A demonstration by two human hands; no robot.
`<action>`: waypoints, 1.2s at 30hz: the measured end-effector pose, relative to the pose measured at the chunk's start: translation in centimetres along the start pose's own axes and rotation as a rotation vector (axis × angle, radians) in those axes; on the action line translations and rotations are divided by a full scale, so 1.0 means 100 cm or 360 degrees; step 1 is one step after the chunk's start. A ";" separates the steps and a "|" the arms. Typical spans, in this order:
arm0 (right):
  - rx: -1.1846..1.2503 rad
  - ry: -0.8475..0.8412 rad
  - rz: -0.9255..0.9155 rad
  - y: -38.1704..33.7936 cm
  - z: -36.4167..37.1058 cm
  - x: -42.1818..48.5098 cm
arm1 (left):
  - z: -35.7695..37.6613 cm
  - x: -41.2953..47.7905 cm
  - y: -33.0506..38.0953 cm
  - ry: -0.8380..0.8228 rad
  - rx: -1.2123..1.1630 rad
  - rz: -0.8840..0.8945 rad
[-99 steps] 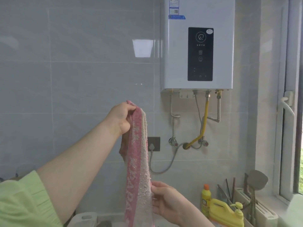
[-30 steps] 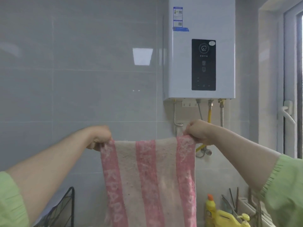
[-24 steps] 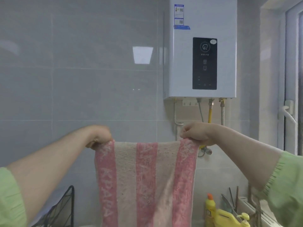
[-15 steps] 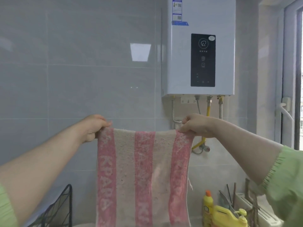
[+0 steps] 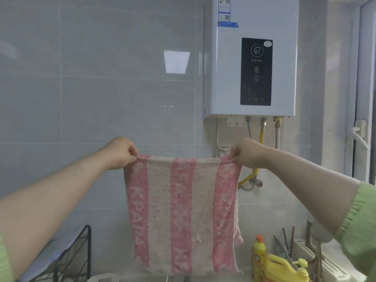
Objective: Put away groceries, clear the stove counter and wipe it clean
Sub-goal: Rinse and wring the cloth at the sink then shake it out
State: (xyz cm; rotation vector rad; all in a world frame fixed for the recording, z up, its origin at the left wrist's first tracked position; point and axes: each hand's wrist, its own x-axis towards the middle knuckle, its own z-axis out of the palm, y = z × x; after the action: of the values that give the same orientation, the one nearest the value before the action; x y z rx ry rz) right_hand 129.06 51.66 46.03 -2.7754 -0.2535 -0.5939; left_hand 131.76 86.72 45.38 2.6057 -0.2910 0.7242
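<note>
While both hands pinch its corners, the towel [image 5: 183, 212] hides the sink.

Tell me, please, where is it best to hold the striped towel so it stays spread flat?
Probably its two upper corners, from above: the left hand and right hand pinch them there, so the striped towel hangs open and flat.

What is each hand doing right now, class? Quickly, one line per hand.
Left hand: closed, pinching the top left corner of the pink striped towel.
Right hand: closed, pinching the towel's top right corner.
</note>
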 end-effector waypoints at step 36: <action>0.2211 -0.0321 0.0038 -0.092 0.050 -0.030 | 0.022 -0.038 0.080 -0.0542 -0.1848 -0.0269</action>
State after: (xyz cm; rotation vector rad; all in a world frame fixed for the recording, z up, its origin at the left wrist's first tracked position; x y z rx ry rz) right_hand 126.09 61.59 42.68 -1.4648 -0.4459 -0.0222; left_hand 127.11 78.97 44.33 1.5751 -0.4180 -0.0230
